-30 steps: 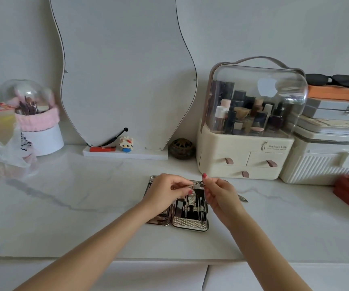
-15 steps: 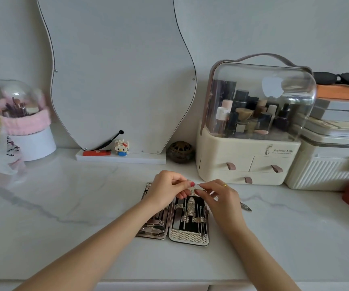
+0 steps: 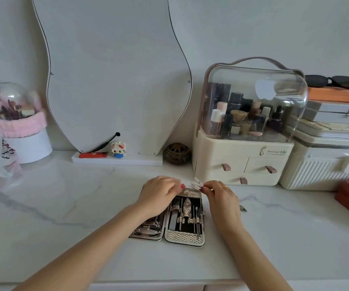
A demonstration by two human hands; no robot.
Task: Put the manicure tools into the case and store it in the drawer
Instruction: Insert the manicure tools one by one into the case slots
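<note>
Head view shows the right hand (image 3: 222, 198) pinching a small metal nail tool (image 3: 196, 184) between thumb and fingertips; its lever sticks up and away from the fingertips, over the far edge of the open manicure case (image 3: 185, 238). The left hand (image 3: 161, 196), fingers curled with red nails, meets the tool's near end from the other side; whether it truly grips it I cannot tell. Both forearms reach in from below and converge above the case, which lies flat under the left palm and just below the right fingertips. Its shell is shiny and quilted, its lining black, with slim steel tools strapped in rows. Another small metal tool (image 3: 243, 208) lies on the white marble counter (image 3: 64, 217) just beside the right wrist.
</note>
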